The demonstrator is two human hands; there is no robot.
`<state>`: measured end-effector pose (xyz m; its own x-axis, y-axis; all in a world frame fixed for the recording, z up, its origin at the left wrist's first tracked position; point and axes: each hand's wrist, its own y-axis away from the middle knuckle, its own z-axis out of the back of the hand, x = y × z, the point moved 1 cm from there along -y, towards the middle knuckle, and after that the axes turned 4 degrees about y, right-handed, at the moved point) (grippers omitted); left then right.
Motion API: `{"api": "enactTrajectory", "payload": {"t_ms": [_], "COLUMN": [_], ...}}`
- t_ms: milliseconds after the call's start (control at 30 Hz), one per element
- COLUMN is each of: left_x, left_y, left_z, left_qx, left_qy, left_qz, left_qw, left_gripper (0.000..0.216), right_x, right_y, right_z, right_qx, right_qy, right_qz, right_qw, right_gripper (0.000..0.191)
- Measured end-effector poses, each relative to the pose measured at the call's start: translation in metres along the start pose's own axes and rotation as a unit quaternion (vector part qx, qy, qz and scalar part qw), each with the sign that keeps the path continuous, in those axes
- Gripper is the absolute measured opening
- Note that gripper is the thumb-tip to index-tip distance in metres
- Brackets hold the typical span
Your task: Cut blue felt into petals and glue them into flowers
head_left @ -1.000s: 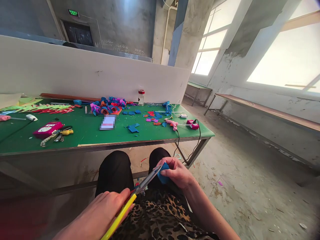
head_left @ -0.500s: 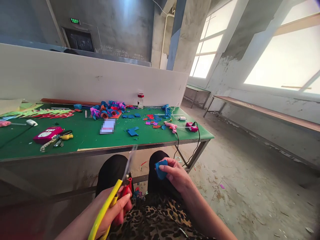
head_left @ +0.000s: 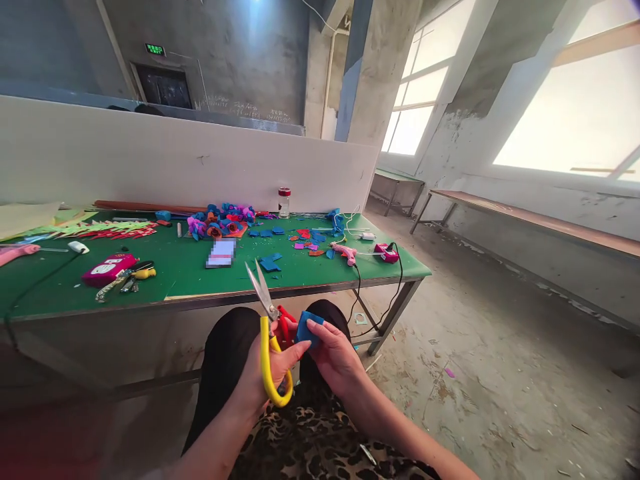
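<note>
Over my lap, my left hand is closed around a pair of scissors with one yellow and one red handle. Their blades point up and away, slightly parted. My right hand pinches a small blue piece, paper or thin foam, between thumb and fingers. The left thumb tip reaches the lower edge of this piece. Both hands are close together in front of the table edge. On the green table beyond lie more blue pieces and a cluster of blue, purple and orange craft flowers.
A pink glue gun with a cord lies at the table's right, beside a pink box. A red-lidded jar stands by the white partition. Left are keys, a larger pink box and a phone-like item.
My left hand has moved right and up with the scissors, meeting my right hand at the blue piece. The blades now stand apart, and the view has shifted slightly.
</note>
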<state>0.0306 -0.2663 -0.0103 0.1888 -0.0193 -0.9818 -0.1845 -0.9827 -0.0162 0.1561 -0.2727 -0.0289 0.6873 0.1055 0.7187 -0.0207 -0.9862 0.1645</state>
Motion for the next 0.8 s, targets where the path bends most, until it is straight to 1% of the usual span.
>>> {"api": "enactTrajectory", "payload": {"t_ms": [100,167,200,267,367,467,533,600,733,767,800], "left_x": [-0.001,-0.005,-0.009,-0.016,-0.025,-0.032,-0.035,-0.040,-0.053,-0.055,-0.057], "left_y": [-0.003,-0.006,-0.007,-0.010,-0.010,-0.009,-0.009,-0.010,-0.017,-0.019,-0.021], "left_z": [-0.003,0.003,0.007,0.016,0.027,0.033,0.033,0.032,0.033,0.034,0.036], "left_qx": [-0.039,-0.053,-0.051,-0.034,0.009,0.061,0.081,0.065,-0.028,-0.036,-0.030], "left_qy": [0.006,-0.004,-0.012,-0.037,-0.090,-0.147,-0.173,-0.182,-0.192,-0.202,-0.217], "left_qz": [-0.025,-0.033,-0.037,-0.044,-0.052,-0.042,-0.036,-0.047,-0.100,-0.104,-0.099], "left_qw": [0.999,0.998,0.998,0.998,0.995,0.986,0.981,0.980,0.976,0.973,0.971], "left_gripper": [0.036,0.036,0.036,0.034,0.028,0.025,0.025,0.025,0.028,0.029,0.029], "right_x": [-0.002,-0.002,-0.001,0.000,0.001,0.003,0.003,0.003,0.007,0.008,0.009], "right_y": [-0.001,0.000,0.001,0.005,0.009,0.010,0.008,0.006,-0.001,-0.003,-0.005], "right_z": [0.005,0.008,0.010,0.010,0.006,0.000,-0.003,-0.006,-0.009,-0.009,-0.010], "right_qx": [0.011,0.024,0.032,0.050,0.068,0.094,0.110,0.116,0.082,0.072,0.064], "right_qy": [-0.006,0.008,0.018,0.042,0.095,0.181,0.210,0.202,0.145,0.133,0.122], "right_qz": [-0.010,-0.017,-0.021,-0.032,-0.030,-0.015,-0.011,-0.005,0.016,0.019,0.021], "right_qw": [1.000,1.000,0.999,0.997,0.993,0.979,0.971,0.972,0.986,0.988,0.990], "right_gripper": [0.026,0.026,0.026,0.027,0.028,0.031,0.032,0.031,0.032,0.032,0.032]}}
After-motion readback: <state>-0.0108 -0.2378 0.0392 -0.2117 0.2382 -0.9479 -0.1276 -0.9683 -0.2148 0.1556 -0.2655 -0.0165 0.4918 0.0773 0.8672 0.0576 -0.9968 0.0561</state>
